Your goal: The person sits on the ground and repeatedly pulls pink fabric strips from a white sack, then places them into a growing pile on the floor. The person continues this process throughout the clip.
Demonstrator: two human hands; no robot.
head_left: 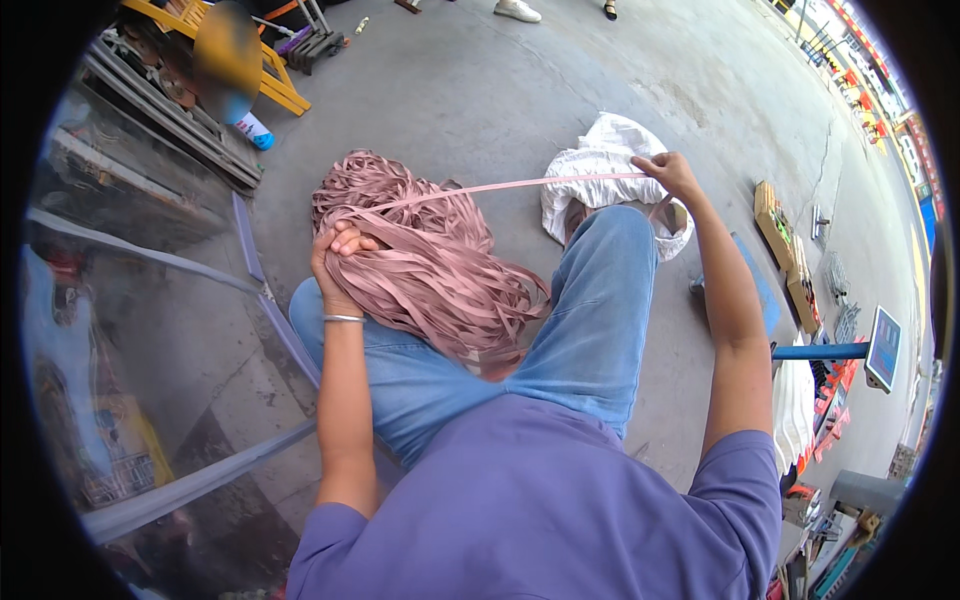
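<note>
Pink ribbon, bundled left of centre, looks soft and light. The left hand clasps it; the right hand pinches one taut strand, probably the best hold.

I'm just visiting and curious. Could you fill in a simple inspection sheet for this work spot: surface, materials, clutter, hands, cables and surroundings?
Surface: grey floor, some marks and cracks.
Materials: heap of pink ribbon before the person; white sack beyond the right knee.
Clutter: tan box at right; yellow frame at upper left.
Hands: left hand grips ribbon at the heap; right hand pinches a pink strip stretched between the two.
Cables: nothing seen for certain; grey wiry pieces at right are too small to identify.
Surroundings: glass panel at left; white shoe at the top edge.
</note>
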